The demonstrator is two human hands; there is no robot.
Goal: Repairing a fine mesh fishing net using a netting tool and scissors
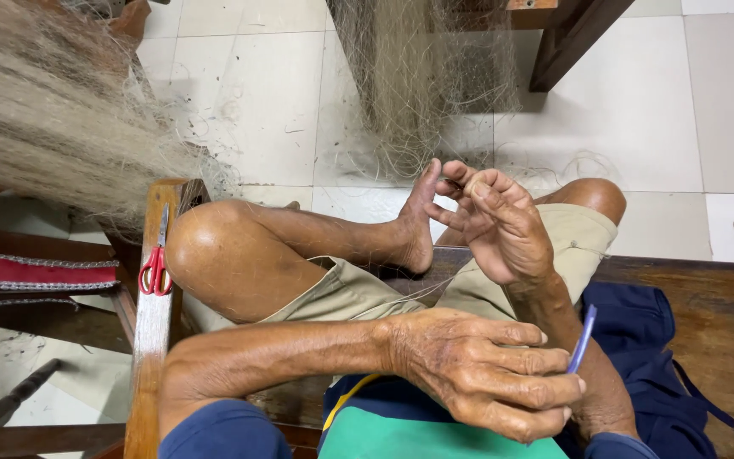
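A slim blue plastic netting needle (584,338) sits pinched in the left hand (486,374), low over the lap. The right hand (499,225), fingers curled, pinches fine netting (422,76) strands near the raised foot (418,225). Red-handled scissors (156,263) lie on the bench's wooden edge (150,340), with bare tile floor (622,127) beyond.

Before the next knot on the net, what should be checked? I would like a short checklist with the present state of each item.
1. Left hand grips the blue netting needle: ok.
2. Right hand pinches the thin line between fingertips: ok.
3. Net hangs stretched above the foot: ok.
4. Line from needle to right hand free of tangles: cannot tell, too thin.
5. Red-handled scissors within reach on the wooden armrest: ok.
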